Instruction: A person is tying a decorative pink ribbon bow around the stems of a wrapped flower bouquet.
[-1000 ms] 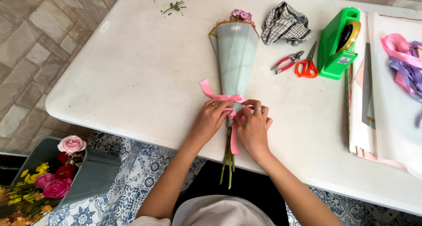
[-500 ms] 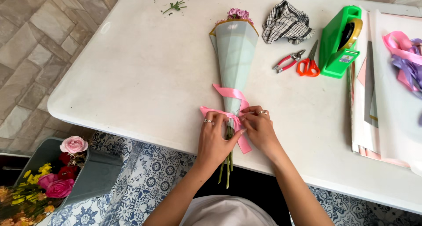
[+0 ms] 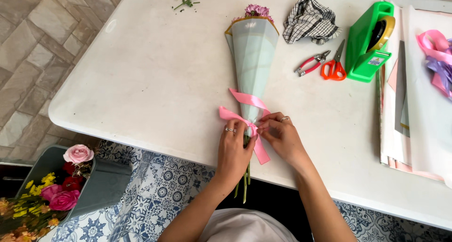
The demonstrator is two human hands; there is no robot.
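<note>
left hand (image 3: 234, 148): at the near edge of the table (image 3: 141, 82), fingers curled and pinching the pink ribbon (image 3: 245, 111) at the narrow neck of the bouquet; a ring shows on one finger.
right hand (image 3: 281, 137): just beside the left hand, fingertips closed on the same ribbon from the other side; it also wears a ring.
bouquet (image 3: 252, 53): a cone of pale blue-green paper lying on the table, wide mouth toward the far edge with a purple flower showing, narrow end at the near edge.
stems (image 3: 245, 178): green, sticking out past the near edge of the table between the two wrists.
pink ribbon: wrapped around the neck of the cone, one loop up toward the far side, one tail hanging down over the near edge.
checked cloth (image 3: 310, 20): crumpled near the far edge, beside the cone's mouth.
pliers (image 3: 310, 64) and orange scissors (image 3: 334, 65): side by side, toward the right edge.
green tape dispenser (image 3: 369, 39): just beside the scissors.
paper sheets (image 3: 414, 96): stacked at the right edge.
bucket of flowers (image 3: 52, 190): on the floor off the near left corner.
</note>
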